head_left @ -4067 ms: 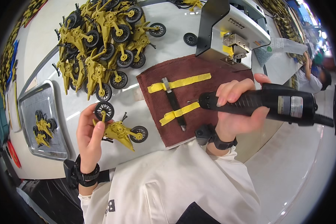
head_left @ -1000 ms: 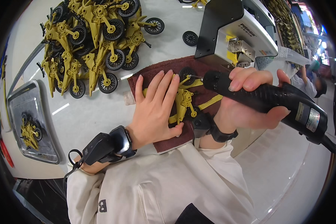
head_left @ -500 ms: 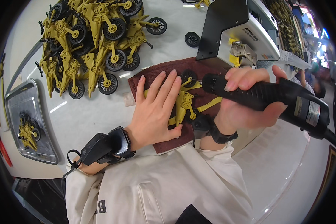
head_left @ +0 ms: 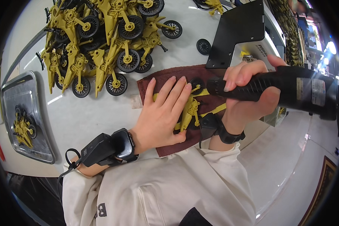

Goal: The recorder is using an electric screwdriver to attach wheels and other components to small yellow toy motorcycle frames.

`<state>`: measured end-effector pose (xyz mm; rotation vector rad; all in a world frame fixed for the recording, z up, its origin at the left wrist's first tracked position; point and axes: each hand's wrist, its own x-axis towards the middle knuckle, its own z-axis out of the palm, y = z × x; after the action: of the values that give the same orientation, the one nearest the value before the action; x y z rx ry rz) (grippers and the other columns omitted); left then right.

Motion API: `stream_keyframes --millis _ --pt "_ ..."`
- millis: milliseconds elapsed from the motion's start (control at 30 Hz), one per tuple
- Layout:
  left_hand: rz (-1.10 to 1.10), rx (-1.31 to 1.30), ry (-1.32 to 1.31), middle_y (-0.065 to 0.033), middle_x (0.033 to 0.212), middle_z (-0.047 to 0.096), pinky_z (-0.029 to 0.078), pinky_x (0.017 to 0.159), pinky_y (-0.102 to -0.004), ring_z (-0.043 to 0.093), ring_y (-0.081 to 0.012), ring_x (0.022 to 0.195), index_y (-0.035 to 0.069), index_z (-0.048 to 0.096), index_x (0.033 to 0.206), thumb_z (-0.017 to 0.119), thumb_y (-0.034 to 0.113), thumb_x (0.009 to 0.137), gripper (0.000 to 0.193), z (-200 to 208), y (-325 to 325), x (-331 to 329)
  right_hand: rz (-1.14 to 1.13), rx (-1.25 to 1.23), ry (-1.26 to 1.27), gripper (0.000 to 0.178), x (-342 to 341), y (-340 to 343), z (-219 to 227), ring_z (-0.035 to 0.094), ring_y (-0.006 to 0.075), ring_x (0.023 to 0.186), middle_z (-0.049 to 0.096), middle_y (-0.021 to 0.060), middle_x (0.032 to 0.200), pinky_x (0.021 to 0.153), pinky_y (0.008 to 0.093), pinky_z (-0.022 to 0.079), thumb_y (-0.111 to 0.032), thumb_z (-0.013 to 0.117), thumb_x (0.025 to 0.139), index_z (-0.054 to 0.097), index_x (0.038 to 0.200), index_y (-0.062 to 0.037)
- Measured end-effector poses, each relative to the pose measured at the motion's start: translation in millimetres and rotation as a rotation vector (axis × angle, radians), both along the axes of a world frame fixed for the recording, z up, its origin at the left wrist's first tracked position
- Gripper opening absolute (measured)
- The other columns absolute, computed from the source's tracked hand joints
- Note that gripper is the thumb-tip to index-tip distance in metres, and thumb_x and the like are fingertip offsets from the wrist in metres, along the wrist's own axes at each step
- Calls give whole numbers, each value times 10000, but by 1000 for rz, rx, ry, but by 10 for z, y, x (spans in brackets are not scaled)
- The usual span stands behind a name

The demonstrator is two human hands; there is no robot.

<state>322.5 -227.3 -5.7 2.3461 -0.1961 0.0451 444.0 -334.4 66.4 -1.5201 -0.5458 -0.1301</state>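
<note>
My left hand (head_left: 158, 116) lies flat with fingers spread over a yellow toy motorcycle (head_left: 190, 113). Its thumb rests by the lower end of the toy, and part of the toy is hidden under the palm. The toy lies on a dark red cloth (head_left: 165, 78), one black wheel (head_left: 197, 86) showing beyond my fingertips. In my right hand (head_left: 248, 84) is a black electric screwdriver (head_left: 290, 88), gripped around its body. Its front end points left at that wheel; whether the bit touches a screw I cannot make out.
A heap of yellow toy motorcycles (head_left: 109, 41) stands at the far left. One loose black wheel (head_left: 203, 46) lies beside a black-and-white machine (head_left: 237, 34) at the back right. On the left is a metal tray (head_left: 45, 124) with a toy motorcycle (head_left: 23, 130) in it.
The whole view has shifted slightly, so the bench things sit farther right. The screwdriver's rear end has swung up, making it more level. My left hand keeps its place on the toy.
</note>
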Motion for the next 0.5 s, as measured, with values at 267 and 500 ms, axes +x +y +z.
stream_keyframes --millis 267,500 --pt "-11 -1 32 -163 1409 309 140 1042 -561 298 -343 1285 54 314 1366 730 364 537 979 30 18 29 276 27 31 619 52 -70 -52 490 188 480 515 75 661 485 320 406 -505 599 811 381 1187 -65" --pt "-29 39 26 -145 1376 349 188 1028 -535 329 -329 1252 43 401 1289 748 357 535 887 55 71 73 344 246 -78 677 -18 -222 33 567 244 556 569 146 721 542 352 485 -416 652 818 304 1210 12"
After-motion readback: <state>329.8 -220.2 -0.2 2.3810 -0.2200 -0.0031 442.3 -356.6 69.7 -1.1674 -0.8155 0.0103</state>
